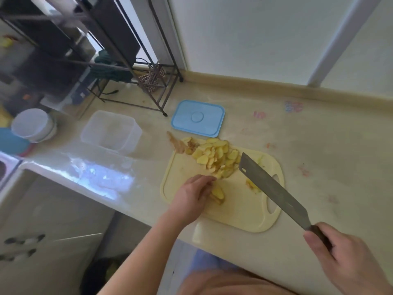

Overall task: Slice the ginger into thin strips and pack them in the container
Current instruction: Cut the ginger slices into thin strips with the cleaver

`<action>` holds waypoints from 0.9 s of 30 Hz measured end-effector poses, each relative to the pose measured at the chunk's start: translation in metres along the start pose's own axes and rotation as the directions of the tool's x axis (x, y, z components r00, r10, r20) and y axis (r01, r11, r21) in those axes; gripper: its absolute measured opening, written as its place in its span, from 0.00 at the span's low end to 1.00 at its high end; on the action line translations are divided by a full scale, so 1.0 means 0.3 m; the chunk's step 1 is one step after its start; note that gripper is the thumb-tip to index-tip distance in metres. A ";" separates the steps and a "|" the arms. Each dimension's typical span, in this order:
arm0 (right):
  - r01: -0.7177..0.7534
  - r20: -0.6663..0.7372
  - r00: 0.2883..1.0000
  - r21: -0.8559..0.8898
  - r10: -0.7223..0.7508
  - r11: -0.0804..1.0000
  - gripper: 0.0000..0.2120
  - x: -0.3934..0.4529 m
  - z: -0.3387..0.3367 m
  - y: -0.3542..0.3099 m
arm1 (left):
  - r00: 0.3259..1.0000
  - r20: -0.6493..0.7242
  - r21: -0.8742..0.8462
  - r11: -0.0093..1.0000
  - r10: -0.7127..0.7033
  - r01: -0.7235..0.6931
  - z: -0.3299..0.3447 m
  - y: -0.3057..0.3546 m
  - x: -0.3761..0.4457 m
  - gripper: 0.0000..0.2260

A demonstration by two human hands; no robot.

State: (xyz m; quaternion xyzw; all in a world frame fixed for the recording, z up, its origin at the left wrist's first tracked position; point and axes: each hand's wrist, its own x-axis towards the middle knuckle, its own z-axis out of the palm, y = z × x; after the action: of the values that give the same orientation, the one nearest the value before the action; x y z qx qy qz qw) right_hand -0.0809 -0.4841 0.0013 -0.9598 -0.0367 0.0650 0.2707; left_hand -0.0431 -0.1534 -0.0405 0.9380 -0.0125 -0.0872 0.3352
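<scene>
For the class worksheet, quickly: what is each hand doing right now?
Left hand: fingers curled on a few ginger slices on the cutting board.
Right hand: gripping the cleaver handle.

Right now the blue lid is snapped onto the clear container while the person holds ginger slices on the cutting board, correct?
Not quite. The head view shows the blue lid lying flat on the counter beside the clear container, which stands open. The rest holds: the left hand holds ginger slices on the cutting board.
</scene>
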 end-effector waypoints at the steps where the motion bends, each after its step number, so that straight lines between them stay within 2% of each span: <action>1: -0.003 0.004 1.000 0.001 0.003 1.000 0.33 0.002 -0.002 0.002 | 0.998 0.046 0.027 0.998 0.053 -0.054 -0.005 -0.005 -0.001 0.15; 3: -0.013 0.015 1.000 0.017 0.013 1.000 0.32 0.001 -0.006 0.008 | 0.981 0.116 0.105 0.980 0.154 -0.167 -0.002 -0.009 0.004 0.17; 5: -0.018 0.028 0.999 0.018 0.018 1.000 0.31 -0.001 -0.006 0.018 | 0.973 0.130 0.158 0.964 0.193 -0.212 0.002 -0.010 0.015 0.16; 9: 0.003 0.038 0.999 0.011 -0.003 1.000 0.33 -0.002 0.000 0.036 | 0.970 0.114 0.212 0.949 0.215 -0.235 0.002 -0.012 0.018 0.13; 13: 0.007 0.041 0.999 0.031 -0.009 0.999 0.35 0.005 0.001 0.049 | 0.971 0.018 0.183 0.954 0.240 -0.239 0.009 -0.010 0.002 0.08; 15: 0.015 0.040 0.999 0.036 -0.017 0.999 0.34 0.010 0.000 0.054 | 0.970 -0.019 0.190 0.954 0.241 -0.233 0.017 -0.011 -0.005 0.10; 18: 0.023 0.040 0.999 0.047 -0.025 0.999 0.33 0.019 -0.003 0.060 | 0.973 0.017 0.218 0.949 0.230 -0.228 0.024 -0.003 -0.011 0.14; 22: 0.015 0.043 0.999 0.059 -0.018 0.998 0.35 0.024 0.000 0.066 | 0.973 0.008 0.271 0.936 0.231 -0.224 0.031 0.029 0.001 0.14; 24: 0.020 0.036 0.999 0.058 -0.023 0.998 0.35 0.025 0.003 0.071 | 0.981 -0.054 0.235 0.957 0.186 -0.168 0.022 0.033 -0.011 0.14; 26: 0.023 0.035 0.999 0.052 -0.025 0.998 0.35 0.026 0.003 0.073 | 0.978 -0.209 0.137 0.990 0.012 0.017 0.010 0.022 -0.036 0.14; 27: 0.023 0.038 0.999 0.052 -0.025 0.998 0.35 0.027 0.002 0.074 | 0.953 -0.283 0.087 0.987 -0.109 0.138 0.005 0.010 -0.048 0.15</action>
State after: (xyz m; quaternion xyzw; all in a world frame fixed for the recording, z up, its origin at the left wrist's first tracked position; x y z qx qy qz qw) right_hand -0.0721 -0.5019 -0.0116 -0.9506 -0.0516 0.0815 0.2951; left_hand -0.0573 -0.1556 -0.0375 0.9563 0.0886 0.0248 0.2775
